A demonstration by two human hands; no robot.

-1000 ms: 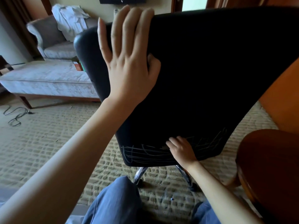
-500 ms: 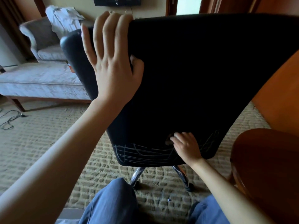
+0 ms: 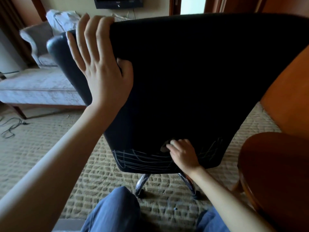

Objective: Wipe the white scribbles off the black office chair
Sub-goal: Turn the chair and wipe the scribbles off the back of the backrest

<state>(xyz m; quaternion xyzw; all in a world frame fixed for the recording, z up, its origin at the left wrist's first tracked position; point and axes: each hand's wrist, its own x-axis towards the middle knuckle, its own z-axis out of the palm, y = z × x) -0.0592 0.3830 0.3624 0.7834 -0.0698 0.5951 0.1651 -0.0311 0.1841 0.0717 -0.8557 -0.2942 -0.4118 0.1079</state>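
Note:
The black office chair (image 3: 192, 77) stands with its backrest facing me. White scribbles (image 3: 140, 159) run along the lower edge of the backrest, and a smaller patch of scribbles (image 3: 211, 149) sits at the lower right. My left hand (image 3: 100, 64) lies flat against the upper left of the backrest, its fingertips at the top edge and its thumb pressing into the fabric. My right hand (image 3: 183, 154) is low on the backrest between the two scribble patches, its fingers curled on a small greyish wad (image 3: 165, 146) pressed to the surface.
A round wooden table (image 3: 274, 173) stands close on the right. A pale sofa (image 3: 35, 87) and a black cable (image 3: 11, 128) on the carpet are to the left. The chair's chrome legs (image 3: 142, 183) stand just ahead of my knees.
My right hand has shifted slightly right and up along the lower backrest, and the wad now shows under its fingertips. My left hand sits higher, at the backrest's top edge.

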